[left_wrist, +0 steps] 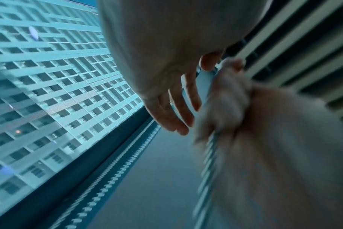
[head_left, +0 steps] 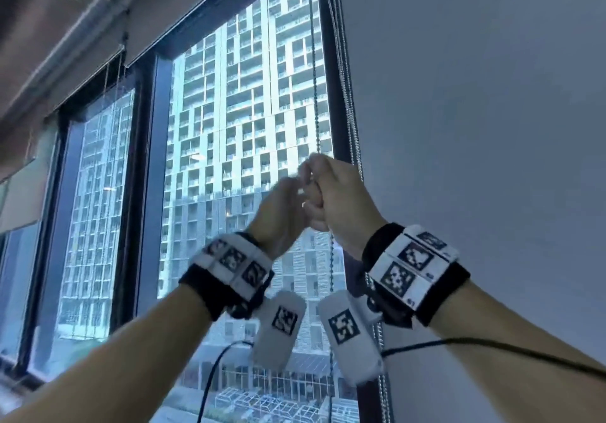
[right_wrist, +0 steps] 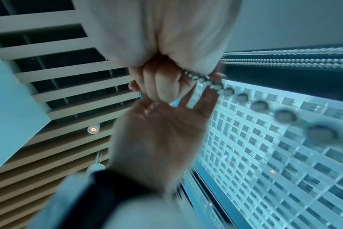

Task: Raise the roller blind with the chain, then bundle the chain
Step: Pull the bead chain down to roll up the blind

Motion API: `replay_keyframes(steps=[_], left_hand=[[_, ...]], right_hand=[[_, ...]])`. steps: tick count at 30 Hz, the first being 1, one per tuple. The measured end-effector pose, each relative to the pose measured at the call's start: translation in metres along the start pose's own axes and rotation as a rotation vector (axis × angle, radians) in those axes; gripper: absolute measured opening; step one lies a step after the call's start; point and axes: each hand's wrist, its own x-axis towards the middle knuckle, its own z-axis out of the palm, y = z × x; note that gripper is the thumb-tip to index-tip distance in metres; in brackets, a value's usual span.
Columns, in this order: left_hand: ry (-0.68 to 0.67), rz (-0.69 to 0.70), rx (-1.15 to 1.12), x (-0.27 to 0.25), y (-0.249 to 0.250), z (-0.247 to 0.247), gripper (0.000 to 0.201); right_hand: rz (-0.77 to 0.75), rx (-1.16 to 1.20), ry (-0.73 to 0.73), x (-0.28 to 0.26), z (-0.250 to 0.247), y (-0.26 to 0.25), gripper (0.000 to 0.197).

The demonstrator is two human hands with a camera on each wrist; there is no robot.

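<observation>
The bead chain (head_left: 313,78) hangs down in front of the window pane. My right hand (head_left: 331,189) is raised and grips it in a fist (right_wrist: 161,83); the beads (right_wrist: 204,80) come out of the fist and run off blurred past the right wrist camera. More chain (head_left: 332,258) hangs below that hand. My left hand (head_left: 285,203) is blurred and close against the right fist, its fingers (left_wrist: 174,108) straight and holding nothing, palm (right_wrist: 162,128) toward the fist. The grey blind (head_left: 183,19) has its lower edge high up the window.
Other chain strands (head_left: 350,104) run down the dark window frame (head_left: 334,121) just right of my hands. A grey wall (head_left: 475,111) fills the right side. A second window with its own blind (head_left: 65,75) lies to the left. Slatted ceiling (right_wrist: 49,65) overhead.
</observation>
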Motion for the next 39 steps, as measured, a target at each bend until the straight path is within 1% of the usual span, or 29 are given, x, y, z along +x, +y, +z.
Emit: replay_keyframes(steps=[2, 3, 5, 7, 8, 9, 11, 13, 14, 15, 17, 18, 19, 22, 26, 28, 30, 31, 32, 34, 36, 38, 39], left_hand=[[0.026, 0.008, -0.052, 0.017, 0.027, 0.000, 0.051], [0.033, 0.003, -0.093, 0.023, 0.039, 0.002, 0.054], [0.052, -0.018, -0.129, 0.031, 0.050, 0.008, 0.049], [0.105, -0.040, -0.075, 0.034, 0.045, 0.014, 0.036], [0.129, -0.023, -0.045, 0.034, 0.039, 0.017, 0.029], [0.151, 0.002, -0.025, 0.032, 0.032, 0.019, 0.027], [0.163, 0.044, -0.022, 0.032, 0.024, 0.021, 0.030], [0.167, 0.061, -0.047, 0.031, 0.022, 0.019, 0.031], [0.173, 0.064, -0.048, 0.031, 0.022, 0.017, 0.031], [0.180, 0.069, -0.046, 0.031, 0.021, 0.015, 0.031], [0.181, 0.088, -0.039, 0.031, 0.018, 0.009, 0.031], [0.178, 0.093, -0.034, 0.031, 0.016, 0.007, 0.031], [0.175, 0.092, -0.027, 0.031, 0.015, 0.006, 0.031], [0.173, 0.083, -0.013, 0.030, 0.014, 0.006, 0.032], [0.171, 0.078, -0.025, 0.027, 0.011, 0.008, 0.032], [0.149, 0.052, -0.015, 0.021, 0.004, 0.011, 0.032], [0.112, 0.024, 0.024, 0.012, -0.008, 0.014, 0.031], [0.096, 0.011, 0.047, 0.009, -0.014, 0.014, 0.030], [0.085, -0.008, 0.059, 0.006, -0.019, 0.014, 0.029], [0.086, -0.073, 0.085, 0.001, -0.028, 0.014, 0.029], [0.099, -0.147, 0.143, -0.006, -0.038, 0.014, 0.029], [0.111, -0.219, 0.199, -0.019, -0.053, 0.015, 0.029], [0.110, -0.266, 0.210, -0.028, -0.063, 0.014, 0.029]], right_hand=[[0.053, -0.005, -0.031, -0.018, -0.001, 0.010, 0.038], [0.096, -0.012, -0.048, -0.030, -0.001, 0.017, 0.039], [0.184, -0.012, -0.096, -0.057, -0.003, 0.035, 0.044], [0.231, 0.049, -0.164, -0.078, -0.005, 0.048, 0.051], [0.241, 0.076, -0.190, -0.083, -0.007, 0.052, 0.052], [0.246, 0.077, -0.211, -0.084, -0.010, 0.054, 0.051], [0.235, 0.023, -0.255, -0.077, -0.020, 0.058, 0.044], [0.220, -0.030, -0.240, -0.069, -0.033, 0.060, 0.034], [0.194, -0.092, -0.172, -0.066, -0.040, 0.062, 0.035], [0.161, -0.180, -0.053, -0.063, -0.048, 0.064, 0.040], [0.095, -0.402, 0.276, -0.055, -0.066, 0.070, 0.044], [0.116, -0.477, 0.383, -0.050, -0.074, 0.071, 0.045], [0.176, -0.515, 0.424, -0.044, -0.079, 0.073, 0.049], [0.391, -0.497, 0.343, -0.024, -0.082, 0.082, 0.063], [0.526, -0.372, 0.246, -0.011, -0.068, 0.089, 0.066], [0.580, -0.338, 0.183, -0.013, -0.061, 0.096, 0.061], [0.595, -0.257, 0.109, -0.021, -0.054, 0.100, 0.051], [0.582, -0.193, 0.084, -0.024, -0.051, 0.101, 0.049], [0.569, -0.124, 0.068, -0.028, -0.049, 0.101, 0.051], [0.557, 0.039, 0.027, -0.040, -0.042, 0.098, 0.060], [0.573, 0.202, -0.065, -0.065, -0.030, 0.096, 0.067], [0.608, 0.351, -0.152, -0.102, -0.014, 0.101, 0.064], [0.630, 0.406, -0.173, -0.121, -0.007, 0.105, 0.061]])
